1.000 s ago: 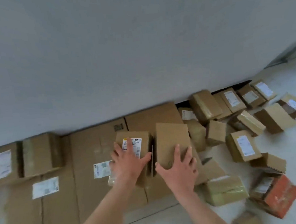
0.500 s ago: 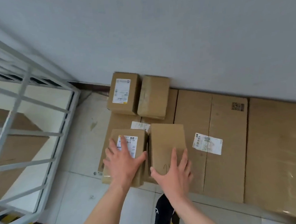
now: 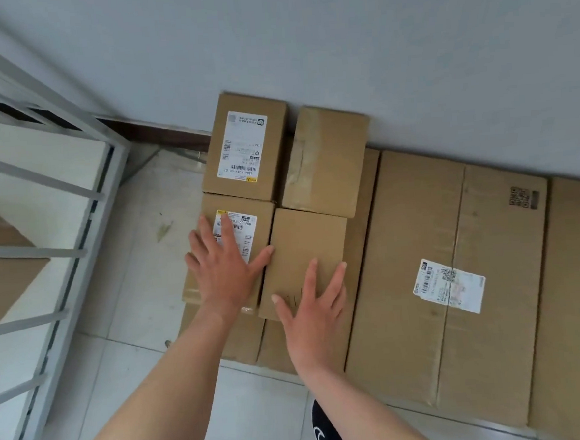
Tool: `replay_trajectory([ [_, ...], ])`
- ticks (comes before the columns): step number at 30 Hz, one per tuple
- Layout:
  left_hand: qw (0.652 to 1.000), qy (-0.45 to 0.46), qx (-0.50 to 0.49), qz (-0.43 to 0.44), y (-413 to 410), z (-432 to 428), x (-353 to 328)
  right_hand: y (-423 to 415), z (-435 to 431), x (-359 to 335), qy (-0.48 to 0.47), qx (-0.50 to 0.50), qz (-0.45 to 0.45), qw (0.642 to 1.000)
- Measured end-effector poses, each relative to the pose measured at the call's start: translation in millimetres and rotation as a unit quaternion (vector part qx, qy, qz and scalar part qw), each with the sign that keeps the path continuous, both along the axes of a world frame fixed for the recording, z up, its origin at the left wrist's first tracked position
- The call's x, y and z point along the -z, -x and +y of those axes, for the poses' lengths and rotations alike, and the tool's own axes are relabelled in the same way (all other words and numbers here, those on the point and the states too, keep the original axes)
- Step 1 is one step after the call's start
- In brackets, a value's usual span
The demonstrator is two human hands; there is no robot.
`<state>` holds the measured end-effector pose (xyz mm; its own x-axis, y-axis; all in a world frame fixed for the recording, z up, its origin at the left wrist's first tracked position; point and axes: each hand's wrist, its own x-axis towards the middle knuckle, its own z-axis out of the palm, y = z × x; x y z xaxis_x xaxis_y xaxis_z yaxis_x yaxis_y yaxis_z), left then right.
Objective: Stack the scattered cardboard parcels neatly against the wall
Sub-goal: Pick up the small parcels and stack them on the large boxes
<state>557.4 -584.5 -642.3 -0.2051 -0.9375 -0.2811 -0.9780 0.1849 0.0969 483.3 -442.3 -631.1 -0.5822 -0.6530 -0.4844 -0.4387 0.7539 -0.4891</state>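
A person's left hand [image 3: 225, 269] lies flat on a labelled parcel [image 3: 264, 218], fingers spread wide and straight, the fingertips over its white shipping label [image 3: 244, 230]. The right hand [image 3: 313, 307] lies the same way on a plain parcel [image 3: 307, 239] just beside it, fingers fanned wide, the palm at the parcel's near edge. Neither hand grips anything.

Both parcels sit side by side, touching, on the near half of a low base carton [image 3: 364, 249]: the labelled one at its near-left corner, the plain one toward its near-right. Behind them, on the carton's far edge, stand two more parcels. A second labelled parcel [image 3: 245, 144] is at the far-left corner and a taped parcel [image 3: 325, 155] to its right, and both are against the grey wall [image 3: 338, 44]. The four form a two-by-two block.

To the right of the base carton, a large flat carton [image 3: 420, 245] with a crumpled label [image 3: 449, 286] lies along the wall. A white metal railing [image 3: 73, 187] stands at left over the pale tiled floor [image 3: 140, 264], and the toe of a black shoe [image 3: 326, 433] shows at the bottom.
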Motion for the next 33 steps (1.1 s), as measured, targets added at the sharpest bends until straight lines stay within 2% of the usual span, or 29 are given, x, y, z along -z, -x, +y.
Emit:
replay_trajectory([
  [4,1.000,0.002,0.009,0.021,3.0,6.4,2.0,18.2,9.8,0.5,0.060,-0.001,0.029,0.998],
  [8,0.998,0.009,0.051,0.020,24.4,-22.8,-9.0,66.1,-19.3,2.8,0.065,0.073,0.008,0.995],
  [11,0.997,0.006,0.078,0.017,40.1,-64.0,-12.1,113.0,-63.6,5.7,0.080,0.042,0.018,0.996],
  [15,0.996,-0.057,0.071,0.001,51.2,-117.9,-5.0,152.7,-119.9,10.3,0.093,0.079,-0.090,0.988],
  [17,0.991,-0.098,0.090,0.011,51.1,-125.2,1.2,157.8,-133.2,16.1,0.082,0.063,-0.102,0.989],
  [25,0.986,-0.081,0.147,0.007,47.3,-113.6,8.2,150.5,-119.1,29.7,0.106,-0.011,-0.074,0.992],
  [29,0.984,-0.054,0.172,-0.014,57.9,-95.0,-8.2,158.2,-99.6,12.3,0.088,0.005,-0.066,0.994],
  [33,0.974,-0.060,0.217,0.016,88.4,-38.6,-36.5,161.5,-45.9,-12.9,0.072,0.008,-0.043,0.996],
])
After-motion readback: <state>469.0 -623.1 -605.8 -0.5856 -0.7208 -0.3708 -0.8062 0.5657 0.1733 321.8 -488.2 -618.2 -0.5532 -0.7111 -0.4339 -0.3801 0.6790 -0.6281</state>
